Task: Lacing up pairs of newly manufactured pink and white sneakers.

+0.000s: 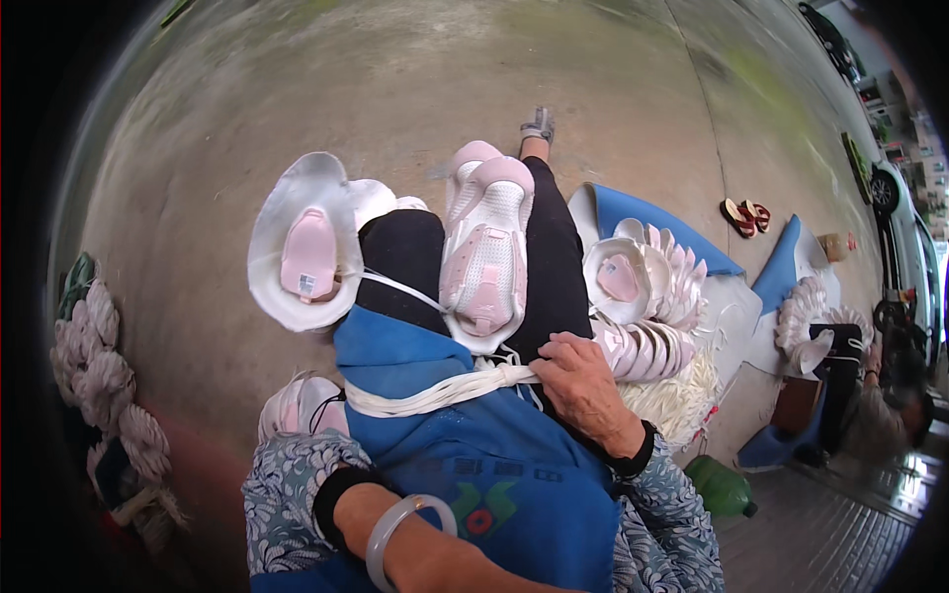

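Note:
My right hand [583, 383] is closed, its fingers curled at the right end of a bundle of white shoelaces [425, 393] that lies across my blue apron [415, 465]. My left forearm, with a pale bangle [407, 524], crosses my lap towards the lower edge; the hand itself is out of the frame. Between my legs rests a stack of pink-and-white shoe uppers [486, 257], just beyond the laces. Another white upper with a pink tongue [308, 252] sits by my left knee, a white lace trailing from it towards the stack.
More uppers [647, 351] are piled to my right, beside a heap of cream laces [672, 400] and a green bottle [722, 484]. Bundled white uppers [99, 356] stand at far left. Sandals [743, 217] lie on the concrete floor [613, 79]. Another person [875, 395] sits at far right.

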A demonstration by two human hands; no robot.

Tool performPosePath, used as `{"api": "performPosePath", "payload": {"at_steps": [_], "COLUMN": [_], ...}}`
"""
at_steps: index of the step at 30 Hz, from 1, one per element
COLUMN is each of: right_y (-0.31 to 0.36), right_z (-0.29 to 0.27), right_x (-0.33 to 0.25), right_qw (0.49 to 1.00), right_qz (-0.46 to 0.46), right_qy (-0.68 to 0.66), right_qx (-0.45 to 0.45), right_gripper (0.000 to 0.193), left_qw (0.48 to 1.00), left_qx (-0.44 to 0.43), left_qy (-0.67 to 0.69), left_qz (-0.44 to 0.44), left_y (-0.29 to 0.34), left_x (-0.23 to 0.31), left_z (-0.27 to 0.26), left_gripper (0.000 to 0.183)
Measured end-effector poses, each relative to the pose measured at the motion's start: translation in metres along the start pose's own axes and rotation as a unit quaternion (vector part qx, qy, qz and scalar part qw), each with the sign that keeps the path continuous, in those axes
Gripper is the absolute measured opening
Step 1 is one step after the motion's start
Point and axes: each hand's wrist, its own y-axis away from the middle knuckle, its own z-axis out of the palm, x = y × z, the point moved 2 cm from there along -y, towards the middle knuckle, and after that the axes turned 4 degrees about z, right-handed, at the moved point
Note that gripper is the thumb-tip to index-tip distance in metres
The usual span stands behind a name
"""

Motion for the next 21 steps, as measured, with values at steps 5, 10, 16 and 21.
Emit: {"api": "performPosePath", "payload": {"at_steps": [5, 10, 16, 21], "right_y": [-0.002, -0.007, -0.007, 0.008], "right_z": [0.003, 0.001, -0.005, -0.016], "right_x": [0.005, 0.003, -0.001, 0.012], "right_qw": [0.999, 1.0, 0.994, 0.979], "right_qz": [0.008, 0.008, 0.023, 0.116], "right_qy": [-0.037, -0.003, -0.06, -0.105], "right_qx": [0.01, 0.016, 0.088, 0.129], "right_gripper": [0.021, 0.02, 0.022, 0.02], "left_qw": [0.972, 0.874, 0.928, 0.897], "left_qx": [0.197, 0.457, 0.201, 0.038], "left_qy": [0.124, 0.119, -0.313, -0.429], "left_qz": [0.042, 0.117, -0.028, -0.094], "left_y": [0.009, 0.185, 0.113, 0.018], "left_x": [0.121, 0.188, 0.069, 0.039], "left_z": [-0.128, -0.204, -0.029, -0.023], "left_gripper": [0.051, 0.07, 0.058, 0.065]}}
